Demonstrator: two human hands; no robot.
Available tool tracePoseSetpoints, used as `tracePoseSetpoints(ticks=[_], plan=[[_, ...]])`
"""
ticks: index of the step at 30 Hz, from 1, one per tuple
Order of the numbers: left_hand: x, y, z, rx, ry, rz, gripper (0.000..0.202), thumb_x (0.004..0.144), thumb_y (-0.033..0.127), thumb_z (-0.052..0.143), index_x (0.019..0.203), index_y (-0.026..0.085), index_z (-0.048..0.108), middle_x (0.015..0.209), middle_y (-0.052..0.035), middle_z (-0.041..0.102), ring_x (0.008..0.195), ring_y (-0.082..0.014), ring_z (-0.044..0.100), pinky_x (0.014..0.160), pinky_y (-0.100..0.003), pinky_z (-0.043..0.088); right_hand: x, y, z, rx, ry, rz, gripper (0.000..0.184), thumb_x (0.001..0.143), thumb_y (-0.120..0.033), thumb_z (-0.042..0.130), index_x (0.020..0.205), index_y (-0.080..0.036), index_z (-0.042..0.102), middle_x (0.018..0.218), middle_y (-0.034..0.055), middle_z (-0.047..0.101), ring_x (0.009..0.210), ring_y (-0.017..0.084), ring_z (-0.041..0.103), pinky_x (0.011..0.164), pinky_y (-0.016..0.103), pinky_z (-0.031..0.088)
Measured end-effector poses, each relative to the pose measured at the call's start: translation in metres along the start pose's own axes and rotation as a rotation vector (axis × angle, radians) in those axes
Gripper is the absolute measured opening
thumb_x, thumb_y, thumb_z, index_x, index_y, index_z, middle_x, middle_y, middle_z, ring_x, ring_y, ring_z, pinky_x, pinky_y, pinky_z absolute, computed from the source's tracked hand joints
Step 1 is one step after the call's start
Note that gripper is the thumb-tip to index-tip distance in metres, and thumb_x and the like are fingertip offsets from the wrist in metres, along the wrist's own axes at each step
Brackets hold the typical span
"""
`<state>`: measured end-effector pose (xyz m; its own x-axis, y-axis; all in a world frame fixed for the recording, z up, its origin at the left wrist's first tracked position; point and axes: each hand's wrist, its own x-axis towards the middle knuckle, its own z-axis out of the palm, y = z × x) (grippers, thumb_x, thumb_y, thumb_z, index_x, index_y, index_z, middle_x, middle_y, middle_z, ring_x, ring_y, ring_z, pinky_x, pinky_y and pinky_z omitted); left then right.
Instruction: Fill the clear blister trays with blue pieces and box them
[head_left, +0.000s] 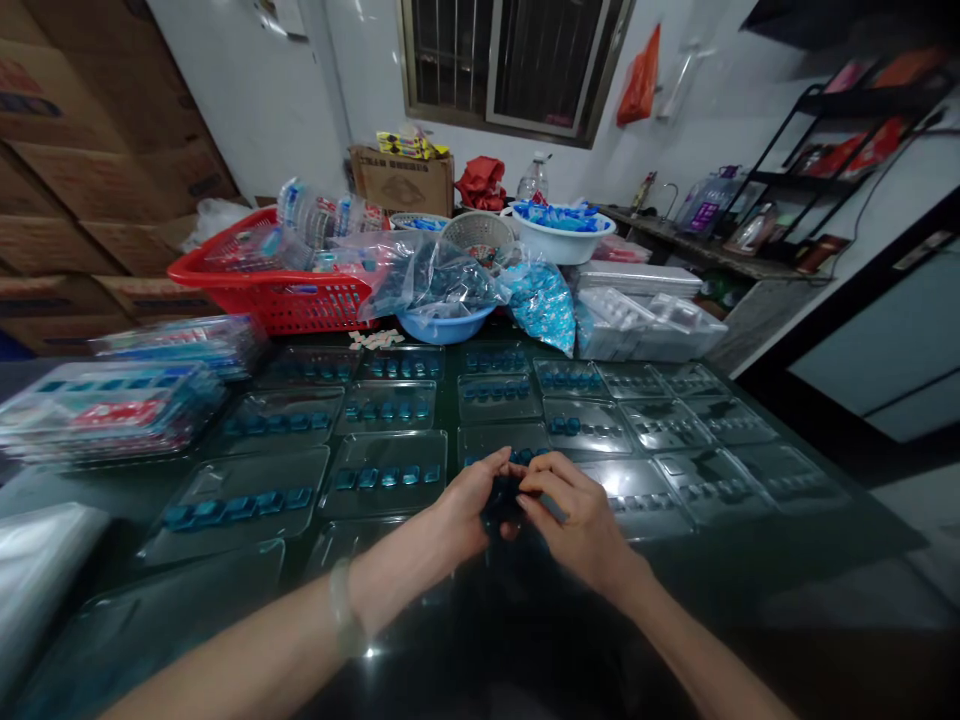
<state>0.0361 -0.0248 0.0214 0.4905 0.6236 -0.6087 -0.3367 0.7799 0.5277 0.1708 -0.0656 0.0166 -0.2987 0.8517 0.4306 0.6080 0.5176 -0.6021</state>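
My left hand is curled, palm inward, around something dark and small that I cannot make out. The fingers of my right hand are pinched together against it, and they hide what they hold. Both hands meet just above the near edge of a clear plastic blister tray with teal pieces in its row of pockets. To its right, another clear tray has two teal pieces at the left end of its row; its other pockets look colourless. On the left, trays hold full rows of teal pieces.
Stacked printed packs lie at the left. Behind the trays stand a red basket, a blue basin, a bag of light-blue pieces and piled clear blister trays. A white basin sits farther back.
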Motion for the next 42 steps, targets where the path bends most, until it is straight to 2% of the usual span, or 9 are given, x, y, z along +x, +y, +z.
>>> tracePoseSetpoints(ticks=[6,12,20,24,30,32,34,37,42], plan=[[-0.001,-0.005,0.005,0.05,-0.011,0.037,0.018,0.072,0.033,0.052,0.074,0.015,0.054,0.053,0.0007,0.049,0.039,-0.0094,0.045,0.03,-0.017,0.027,-0.004,0.006,-0.002,0.213,0.062,0.118,0.008,0.076,-0.015,0.048,0.073,-0.019,0.055,0.095,0.0045,0.05,0.093,0.016,0.048,0.081,0.031,0.039],[-0.006,-0.01,-0.002,0.282,-0.082,0.248,0.026,0.069,0.033,0.058,0.088,0.015,0.059,0.062,-0.0017,0.052,0.051,-0.0105,0.05,0.034,-0.015,0.026,-0.004,0.019,-0.006,0.433,0.098,0.375,0.015,0.078,-0.027,0.048,0.073,-0.018,0.059,0.098,0.0053,0.053,0.092,0.017,0.05,0.079,0.029,0.038],[-0.007,-0.009,-0.002,0.282,-0.197,0.223,0.027,0.069,0.028,0.059,0.094,0.018,0.056,0.074,-0.0011,0.049,0.051,-0.007,0.049,0.033,-0.014,0.022,-0.006,0.027,0.001,0.817,0.108,0.472,0.016,0.073,-0.031,0.056,0.069,-0.017,0.062,0.1,0.0046,0.054,0.095,0.018,0.05,0.084,0.031,0.036],[-0.008,-0.012,-0.004,0.287,-0.178,0.302,0.026,0.066,0.026,0.063,0.09,0.019,0.054,0.064,0.0021,0.047,0.048,-0.0059,0.046,0.033,-0.014,0.021,-0.008,0.027,0.004,0.89,0.131,0.502,0.013,0.072,-0.03,0.057,0.071,-0.017,0.062,0.098,0.0038,0.055,0.093,0.017,0.051,0.084,0.031,0.036],[-0.01,-0.015,-0.004,0.329,-0.219,0.201,0.022,0.065,0.031,0.064,0.068,0.016,0.049,0.056,0.0028,0.045,0.044,-0.0063,0.044,0.033,-0.015,0.02,-0.011,0.023,0.012,1.023,0.097,0.559,0.015,0.073,-0.031,0.055,0.069,-0.017,0.059,0.098,0.0037,0.055,0.083,0.016,0.054,0.074,0.029,0.042],[-0.01,-0.015,-0.004,0.288,-0.221,0.173,0.021,0.065,0.031,0.064,0.069,0.015,0.052,0.058,0.0021,0.045,0.045,-0.0054,0.044,0.033,-0.015,0.021,-0.014,0.022,0.011,0.96,0.107,0.558,0.014,0.076,-0.031,0.052,0.076,-0.018,0.059,0.096,0.004,0.056,0.079,0.015,0.054,0.072,0.029,0.043],[-0.007,-0.015,-0.004,0.218,-0.214,0.126,0.021,0.065,0.031,0.064,0.072,0.014,0.054,0.061,0.0009,0.047,0.045,-0.0049,0.044,0.034,-0.014,0.022,-0.016,0.019,0.006,0.748,0.16,0.514,0.016,0.078,-0.029,0.049,0.087,-0.02,0.058,0.096,0.0041,0.056,0.082,0.016,0.053,0.075,0.031,0.042],[-0.002,-0.014,-0.004,0.141,-0.19,0.057,0.023,0.065,0.034,0.063,0.072,0.013,0.056,0.06,-0.0003,0.048,0.044,-0.0051,0.044,0.034,-0.014,0.023,-0.02,0.013,-0.004,0.379,0.228,0.335,0.023,0.078,-0.024,0.048,0.1,-0.022,0.055,0.103,0.0049,0.052,0.094,0.019,0.049,0.081,0.032,0.04],[0.008,-0.014,0.004,0.135,-0.116,-0.061,0.024,0.065,0.034,0.062,0.068,0.012,0.054,0.053,0.0004,0.046,0.04,-0.0055,0.041,0.032,-0.014,0.023,-0.024,0.006,-0.012,0.149,0.115,0.115,0.023,0.077,-0.017,0.047,0.097,-0.023,0.056,0.095,0.0049,0.053,0.091,0.017,0.05,0.081,0.032,0.041]])
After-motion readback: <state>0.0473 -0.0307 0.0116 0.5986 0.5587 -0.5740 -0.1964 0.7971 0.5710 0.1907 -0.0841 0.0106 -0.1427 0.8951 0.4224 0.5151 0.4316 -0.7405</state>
